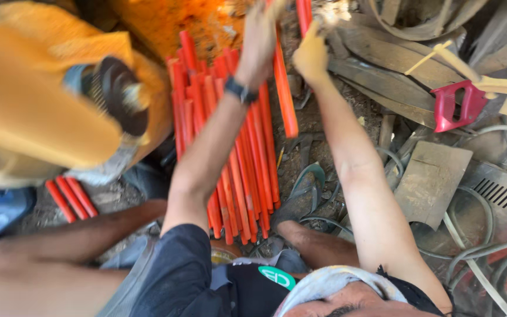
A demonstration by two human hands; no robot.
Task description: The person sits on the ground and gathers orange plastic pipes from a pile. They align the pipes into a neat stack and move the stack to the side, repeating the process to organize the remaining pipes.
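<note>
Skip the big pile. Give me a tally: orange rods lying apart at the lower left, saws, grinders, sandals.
Orange rods lying apart: 3
Red-handled saw: 1
Grinder: 1
Sandal: 1
Total: 6

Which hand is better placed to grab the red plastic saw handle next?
Right, probably: the right hand is nearer the red plastic saw handle; the left hand sits over the orange plastic tubes.

orange-red pipe [284,88] long, thin, held up off the ground, running top to bottom, gripped near its top end. pile of same pipes [242,170] lies just left, on dirt.
</note>
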